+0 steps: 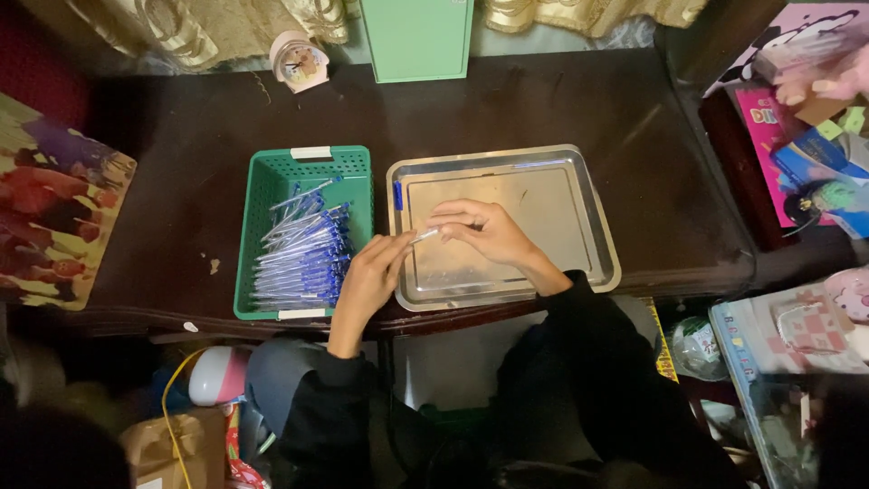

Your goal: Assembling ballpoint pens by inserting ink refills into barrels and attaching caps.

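Observation:
Over the left part of a shiny metal tray [579, 190], my left hand [371, 276] and my right hand [484, 231] together hold one clear pen [424, 235], each pinching an end. Left of the tray stands a green plastic basket [272, 172] filled with several clear pens with blue caps [303, 254]. A single blue pen cap [397, 195] lies at the tray's left rim. My forearms are in black sleeves.
The dark wooden table [181, 118] carries a green box [416, 36] and a small pink clock [299, 59] at the back. A colourful board [50, 208] lies at the left. Books and boxes [806, 136] crowd the right; bags sit below.

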